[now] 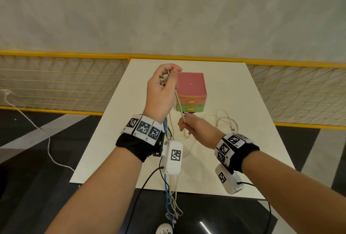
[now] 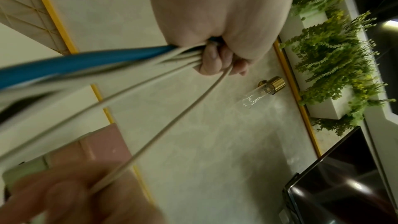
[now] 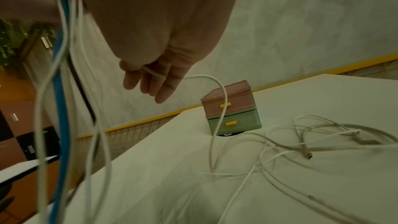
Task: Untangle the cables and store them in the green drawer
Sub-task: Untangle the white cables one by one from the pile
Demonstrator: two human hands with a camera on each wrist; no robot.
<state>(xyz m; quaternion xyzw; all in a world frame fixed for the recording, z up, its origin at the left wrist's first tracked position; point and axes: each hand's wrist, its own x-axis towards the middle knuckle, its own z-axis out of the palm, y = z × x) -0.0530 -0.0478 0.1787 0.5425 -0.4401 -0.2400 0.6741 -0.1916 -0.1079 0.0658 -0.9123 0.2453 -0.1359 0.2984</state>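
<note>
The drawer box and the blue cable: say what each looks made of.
The drawer box looks like matte moulded plastic: flat pink and green colour, ribbed fronts, small yellow handles. It could be 3D-printed, but that is unclear. The blue cable held in the left hand looks rubber- or plastic-sheathed, smooth and limp as it hangs.

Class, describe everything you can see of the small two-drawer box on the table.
The drawer box looks like plastic: a pink drawer stacked on a green drawer, each with a small yellow handle. Both drawers look shut. It stands upright toward the far side of the white table. Something dark shows under its front edge. Loose white cables lie on the table near it; whether any touches it is unclear. Neither hand touches it.
</note>
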